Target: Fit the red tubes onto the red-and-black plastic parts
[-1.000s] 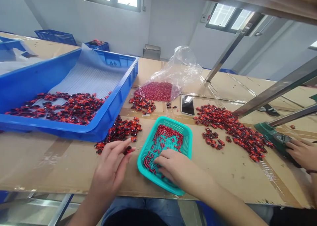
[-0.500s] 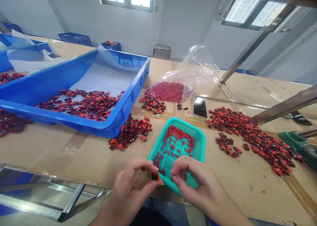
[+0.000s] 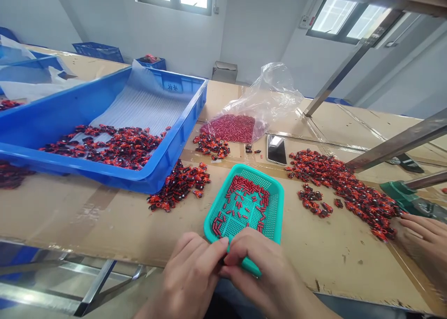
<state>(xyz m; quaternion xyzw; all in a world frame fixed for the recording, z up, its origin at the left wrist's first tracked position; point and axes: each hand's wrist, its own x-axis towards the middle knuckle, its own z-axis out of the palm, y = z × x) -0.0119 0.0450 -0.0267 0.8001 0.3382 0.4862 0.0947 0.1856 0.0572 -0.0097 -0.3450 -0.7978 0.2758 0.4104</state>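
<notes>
At the near edge of the green mesh basket (image 3: 208, 216), my two hands meet fingertip to fingertip. My left hand (image 3: 193, 270) is closed in a pinch around a small red-and-black plastic part, now almost entirely hidden by the fingers. My right hand (image 3: 260, 265) pinches against the same spot; whatever its fingertips hold is covered. Inside the basket, short dark-red pins (image 3: 244, 185) are heaped at the far end and scattered over the bottom. Left of the basket lies a pile of red-and-black parts (image 3: 179, 186).
A blue tray (image 3: 104, 172) of parts stands left. Behind the basket are a clear bag (image 3: 275, 95) of red pins and a phone (image 3: 276, 149). A large heap of parts (image 3: 335, 179) spreads right, near a metal post (image 3: 394, 144). Another person's hand (image 3: 428, 233) reaches in at right.
My hands have come together, and the part in my left fingers is now mostly covered. Another person's hand has appeared at the right by the heap. The view has shifted slightly.
</notes>
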